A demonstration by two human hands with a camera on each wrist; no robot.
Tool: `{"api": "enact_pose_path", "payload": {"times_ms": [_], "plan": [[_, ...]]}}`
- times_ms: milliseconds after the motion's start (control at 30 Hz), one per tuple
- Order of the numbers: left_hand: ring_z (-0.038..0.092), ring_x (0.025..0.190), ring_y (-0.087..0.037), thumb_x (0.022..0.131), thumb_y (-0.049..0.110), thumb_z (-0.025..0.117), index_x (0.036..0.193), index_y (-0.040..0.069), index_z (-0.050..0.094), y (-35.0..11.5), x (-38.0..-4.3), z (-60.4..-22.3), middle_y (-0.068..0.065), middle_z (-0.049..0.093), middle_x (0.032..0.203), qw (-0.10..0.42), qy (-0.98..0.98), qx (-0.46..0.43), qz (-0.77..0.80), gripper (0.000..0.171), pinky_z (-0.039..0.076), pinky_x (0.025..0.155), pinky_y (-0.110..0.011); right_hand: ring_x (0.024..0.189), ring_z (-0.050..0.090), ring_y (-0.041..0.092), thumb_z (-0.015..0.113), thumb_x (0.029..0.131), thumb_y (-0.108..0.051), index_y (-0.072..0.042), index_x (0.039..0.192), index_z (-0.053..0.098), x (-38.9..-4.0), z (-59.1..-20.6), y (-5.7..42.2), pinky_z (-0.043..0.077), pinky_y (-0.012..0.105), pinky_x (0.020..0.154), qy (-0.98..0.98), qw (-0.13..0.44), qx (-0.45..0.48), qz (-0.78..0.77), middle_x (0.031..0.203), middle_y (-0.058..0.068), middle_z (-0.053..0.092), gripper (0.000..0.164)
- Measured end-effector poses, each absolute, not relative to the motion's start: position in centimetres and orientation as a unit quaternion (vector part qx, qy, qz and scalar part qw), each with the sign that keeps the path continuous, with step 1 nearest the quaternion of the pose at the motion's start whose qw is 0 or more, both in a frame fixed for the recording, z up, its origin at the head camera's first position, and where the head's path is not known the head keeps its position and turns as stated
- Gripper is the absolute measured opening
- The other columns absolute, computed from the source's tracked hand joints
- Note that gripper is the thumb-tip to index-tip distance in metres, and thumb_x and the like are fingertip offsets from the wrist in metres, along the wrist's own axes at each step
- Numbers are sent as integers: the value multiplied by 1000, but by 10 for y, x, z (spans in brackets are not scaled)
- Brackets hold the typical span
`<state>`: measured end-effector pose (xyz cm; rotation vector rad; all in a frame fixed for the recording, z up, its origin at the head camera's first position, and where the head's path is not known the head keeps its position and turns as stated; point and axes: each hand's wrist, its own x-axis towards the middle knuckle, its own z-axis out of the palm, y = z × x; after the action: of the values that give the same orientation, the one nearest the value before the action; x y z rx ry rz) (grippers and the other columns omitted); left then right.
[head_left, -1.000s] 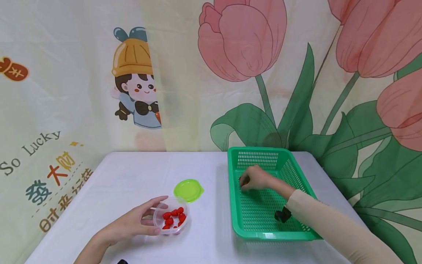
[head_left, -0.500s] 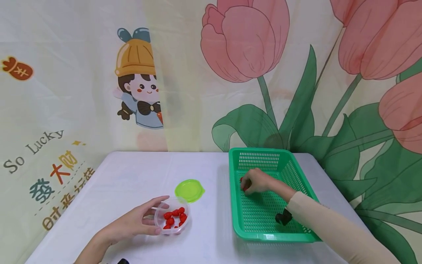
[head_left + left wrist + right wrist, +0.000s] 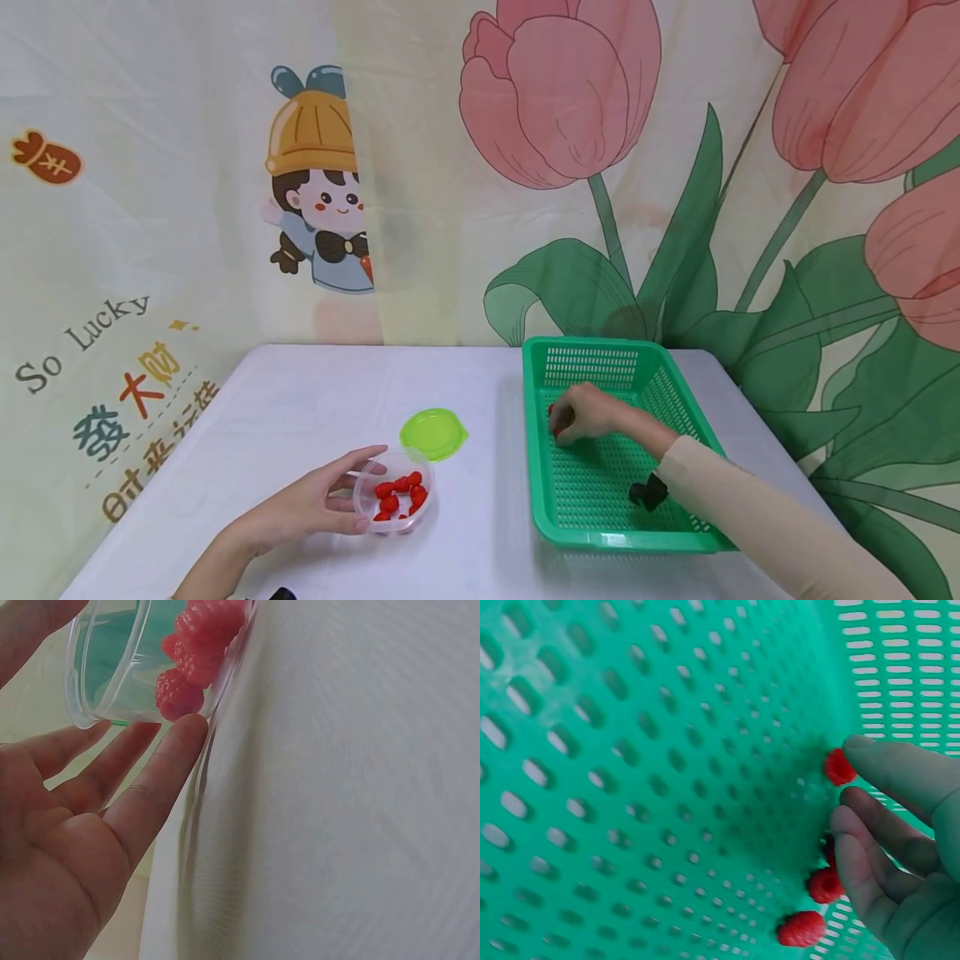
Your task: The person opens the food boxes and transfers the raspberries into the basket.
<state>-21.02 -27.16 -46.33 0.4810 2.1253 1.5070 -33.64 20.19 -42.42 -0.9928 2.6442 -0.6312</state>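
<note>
My left hand [image 3: 303, 508] holds a clear plastic tub [image 3: 367, 527] on the white table, thumb at its near side and index finger along the far rim. Inside the tub lie several red raspberries [image 3: 202, 645]. My right hand [image 3: 588, 412] reaches down into the green basket [image 3: 534, 492], by its left wall. In the right wrist view, the thumb tip is at a raspberry [image 3: 840, 766], and a gap shows between thumb and bent fingers. More raspberries [image 3: 802, 928] lie along the wall beside the fingers, one partly hidden behind them.
A lime-green lid [image 3: 433, 433] lies on the white table [image 3: 337, 400] behind the tub. A small black device [image 3: 648, 493] sits under my right sleeve [image 3: 750, 500], over the basket floor. Behind the table hangs a printed curtain [image 3: 420, 167].
My right hand has shifted slightly within the basket, and red raspberries now show beside its fingertips. The left hand stays on the tub. The whole head view has moved a little.
</note>
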Motion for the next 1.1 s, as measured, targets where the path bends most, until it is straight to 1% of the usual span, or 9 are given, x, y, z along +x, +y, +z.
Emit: {"api": "enact_pose_path", "payload": {"times_ms": [133,267,333,500,567,800,900,1100], "plan": [[56,137,-39,94,18,80,168,19,28,-271,-211,-464,-20,43,159,243,777,179,553,90,59,97,-30,87,70,13,83,89,-6,-2,108,81,-332,-406,205,59,28,75,905,124,-343,-217,100,7,79,19],[55,137,-39,94,18,81,168,19,28,-272,-210,-464,-21,44,159,240,778,180,552,91,59,98,-30,91,72,19,82,92,-9,-5,110,81,-328,-384,207,59,31,77,908,104,-344,-216,105,11,79,18],[56,137,-40,94,18,81,168,18,28,-272,-210,-463,-21,44,159,239,778,181,551,91,59,98,-30,90,73,18,81,92,-9,-6,110,81,-326,-373,206,60,31,78,905,93,-347,-226,108,11,79,18],[57,136,-40,95,18,80,168,17,28,-272,-212,-463,-22,44,158,241,778,184,550,90,59,98,-31,84,75,9,80,93,-9,-5,114,80,-317,-351,193,61,30,81,893,60,-364,-257,112,7,79,21],[56,137,-39,95,18,80,168,17,28,-272,-212,-463,-22,44,158,242,778,184,549,90,59,98,-31,85,74,9,81,93,-9,-6,114,80,-312,-344,183,61,29,82,889,55,-371,-264,113,6,78,22],[55,138,-40,95,16,79,168,17,28,-274,-213,-464,-22,43,158,242,774,191,552,89,58,99,-29,89,74,10,82,93,-15,-14,117,79,-299,-331,138,59,24,80,878,77,-384,-276,114,-3,77,24],[55,138,-41,95,17,79,169,17,28,-273,-212,-463,-23,43,159,243,772,192,555,89,59,98,-29,91,73,11,83,93,-14,-13,117,79,-294,-329,116,59,23,81,871,91,-397,-275,115,-3,77,24],[57,136,-39,96,21,79,169,19,28,-272,-212,-462,-22,44,159,248,779,179,548,89,59,98,-32,90,71,10,84,93,-12,-11,120,79,-284,-332,72,58,21,76,858,118,-428,-257,115,-1,78,27]]}}
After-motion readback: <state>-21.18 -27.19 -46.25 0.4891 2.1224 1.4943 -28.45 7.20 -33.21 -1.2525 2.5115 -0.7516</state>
